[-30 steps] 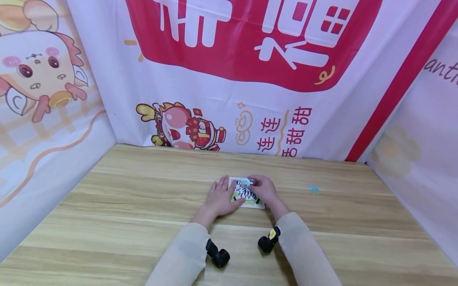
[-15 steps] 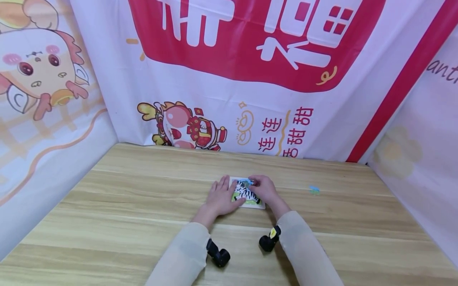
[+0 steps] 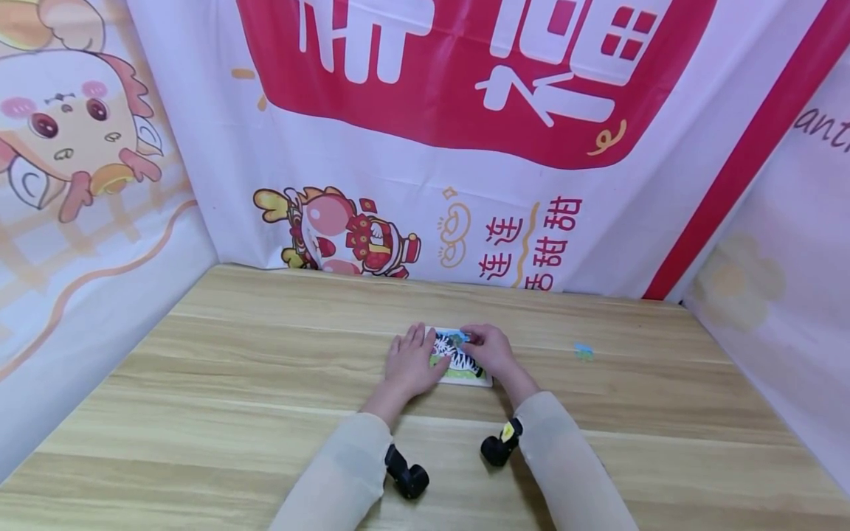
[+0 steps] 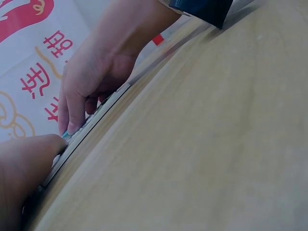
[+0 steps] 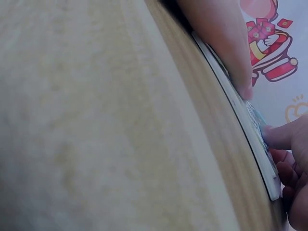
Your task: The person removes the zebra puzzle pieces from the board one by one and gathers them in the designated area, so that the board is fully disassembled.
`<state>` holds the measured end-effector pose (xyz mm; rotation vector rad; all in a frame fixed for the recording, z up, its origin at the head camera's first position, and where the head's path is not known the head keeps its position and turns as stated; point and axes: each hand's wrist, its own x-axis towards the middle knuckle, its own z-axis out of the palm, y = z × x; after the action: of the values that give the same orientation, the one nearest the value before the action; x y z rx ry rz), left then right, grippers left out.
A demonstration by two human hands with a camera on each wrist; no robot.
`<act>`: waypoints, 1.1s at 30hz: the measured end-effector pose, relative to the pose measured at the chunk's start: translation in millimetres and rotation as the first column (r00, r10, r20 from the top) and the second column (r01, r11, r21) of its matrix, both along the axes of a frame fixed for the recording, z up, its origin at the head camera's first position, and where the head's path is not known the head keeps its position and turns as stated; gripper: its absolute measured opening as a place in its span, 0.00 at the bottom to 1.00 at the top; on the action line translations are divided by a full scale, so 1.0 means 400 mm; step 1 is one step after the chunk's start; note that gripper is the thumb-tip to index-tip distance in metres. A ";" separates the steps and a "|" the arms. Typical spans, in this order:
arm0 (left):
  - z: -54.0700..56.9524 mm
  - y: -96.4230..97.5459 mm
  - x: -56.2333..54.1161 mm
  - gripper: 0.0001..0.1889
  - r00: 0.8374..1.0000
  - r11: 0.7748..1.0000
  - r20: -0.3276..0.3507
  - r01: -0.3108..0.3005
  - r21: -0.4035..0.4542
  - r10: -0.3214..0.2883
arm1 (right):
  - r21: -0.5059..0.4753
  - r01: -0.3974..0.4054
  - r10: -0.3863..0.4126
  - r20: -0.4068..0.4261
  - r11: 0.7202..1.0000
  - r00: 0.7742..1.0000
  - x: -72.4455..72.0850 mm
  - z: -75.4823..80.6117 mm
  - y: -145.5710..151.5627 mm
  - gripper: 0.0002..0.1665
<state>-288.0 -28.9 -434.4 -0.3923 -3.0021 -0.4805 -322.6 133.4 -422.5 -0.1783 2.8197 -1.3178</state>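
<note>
Zebra jigsaw (image 3: 460, 361) lies flat on wood table (image 3: 265, 383). L hand (image 3: 410, 364) rests on it at 9 o'clock, fingers straight; R hand (image 3: 491, 350) at 2, tips down, can't tell if pinching. Prob. fitting step; next needs pressing flush, then loose blue-green pc (image 3: 584, 352) at 3.

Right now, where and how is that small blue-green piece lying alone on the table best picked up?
Probably by pinching opposite edges of the blue-green piece from above: it looks thin and flat on the table, apart from the zebra board. The right hand is nearer, though busy there.
</note>
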 end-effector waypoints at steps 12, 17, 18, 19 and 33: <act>0.021 0.011 0.000 0.37 0.998 0.999 0.042 -0.036 0.004 0.036 | 0.008 -0.009 0.009 -0.046 1.000 0.999 -0.001 0.008 0.004 0.18; 0.018 0.015 0.000 0.37 0.998 0.999 0.045 -0.034 -0.016 0.034 | 0.006 -0.005 0.005 -0.047 1.000 0.999 0.000 0.005 0.009 0.18; 0.018 0.015 0.000 0.37 0.999 0.999 0.043 -0.032 -0.017 0.033 | 0.007 -0.004 0.004 -0.047 1.000 0.999 0.000 0.004 0.010 0.18; 0.016 0.015 0.000 0.37 0.999 0.999 0.041 -0.031 -0.021 0.032 | 0.005 -0.003 0.003 -0.046 1.000 0.999 0.000 0.003 0.010 0.18; 0.011 0.010 0.011 0.36 0.999 0.999 0.024 -0.026 -0.047 0.027 | -0.098 -0.018 0.019 0.007 0.995 1.000 0.002 0.027 0.034 0.19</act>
<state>-283.6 -25.0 -430.0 -0.3520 -3.0433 -0.4175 -321.8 146.9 -411.6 -0.2003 2.7417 -1.4503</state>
